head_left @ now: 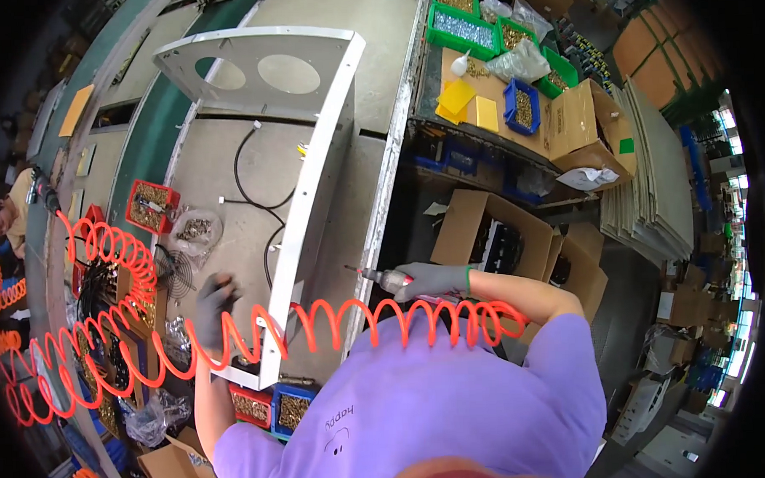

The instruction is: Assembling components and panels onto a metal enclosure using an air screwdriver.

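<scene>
My right hand [439,279], in a grey glove, is wrapped round a pneumatic screwdriver [394,281]. Its bit points left toward a white sheet-metal housing [296,217]. This housing lies across the bench, and its far end panel has two round holes. To the left of the housing's near end is my left hand [211,311], also grey-gloved and slightly blurred. Its fingers are curled together; whatever they may hold is too small to make out. A black cable [244,181] runs inside the housing. An orange-red coiled air hose [335,321] stretches in front of both forearms.
Left of the housing are a red bin of screws [152,206], a bag of small parts [198,228] and a round wire guard [175,271]. Red [252,407] and blue [291,409] bins sit near my body. Cardboard boxes [517,226] and a parts table [535,141] stand right.
</scene>
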A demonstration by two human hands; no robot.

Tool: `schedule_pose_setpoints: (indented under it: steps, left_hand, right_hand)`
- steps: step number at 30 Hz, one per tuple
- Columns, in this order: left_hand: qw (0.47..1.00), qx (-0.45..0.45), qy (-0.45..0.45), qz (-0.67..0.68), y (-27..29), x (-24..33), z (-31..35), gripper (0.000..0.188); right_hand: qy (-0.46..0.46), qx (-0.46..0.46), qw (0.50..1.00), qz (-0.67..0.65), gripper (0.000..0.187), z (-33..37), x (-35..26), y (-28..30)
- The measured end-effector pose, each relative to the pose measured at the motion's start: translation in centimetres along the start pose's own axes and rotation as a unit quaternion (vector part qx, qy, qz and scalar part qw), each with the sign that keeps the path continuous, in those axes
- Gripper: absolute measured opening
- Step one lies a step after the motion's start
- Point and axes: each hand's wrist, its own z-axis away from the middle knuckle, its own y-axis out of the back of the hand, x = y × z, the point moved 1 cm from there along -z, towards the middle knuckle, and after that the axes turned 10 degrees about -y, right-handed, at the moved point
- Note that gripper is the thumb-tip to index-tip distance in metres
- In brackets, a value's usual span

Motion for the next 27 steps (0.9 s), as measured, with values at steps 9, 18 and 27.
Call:
schedule_pose_setpoints:
  steps: [9, 18, 27]
  left_hand:
    - [0.932, 0.362, 0.020, -0.006, -0.9, -6.9, 21.2, 0.017]
    - [0.965, 0.151, 0.146, 0.154, -20.1, -15.0, 18.9, 0.016]
    - [0.924, 0.174, 0.137, 0.312, -28.3, -17.6, 16.6, 0.021]
  right_hand:
    - [-0.021, -0.049, 0.980, 0.193, 0.064, 4.6, 2.1, -1.5]
    - [-0.021, -0.086, 0.974, 0.208, 0.063, 5.5, 8.0, -1.4]
    - [-0.012, -0.075, 0.979, 0.191, 0.060, 7.7, 10.7, -0.4]
